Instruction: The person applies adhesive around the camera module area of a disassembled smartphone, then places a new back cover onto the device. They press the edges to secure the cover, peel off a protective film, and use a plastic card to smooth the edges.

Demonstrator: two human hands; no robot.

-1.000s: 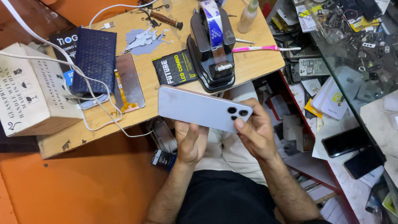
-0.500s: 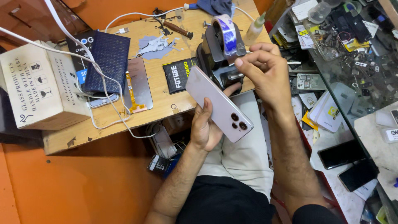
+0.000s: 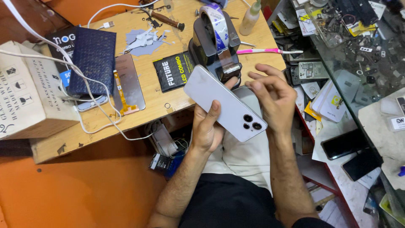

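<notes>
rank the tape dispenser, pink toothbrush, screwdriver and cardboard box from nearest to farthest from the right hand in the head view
From the right hand:
1. Tape dispenser, just left of it at the bench edge.
2. Pink toothbrush, just above it; close to the dispenser's rank.
3. Screwdriver, far up the bench.
4. Cardboard box, far left end.

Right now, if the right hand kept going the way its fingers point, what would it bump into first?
The right hand points its curled fingers left toward the tape dispenser; it would probably meet the dispenser's front end first, just above the phone, though depth is unclear.
</notes>
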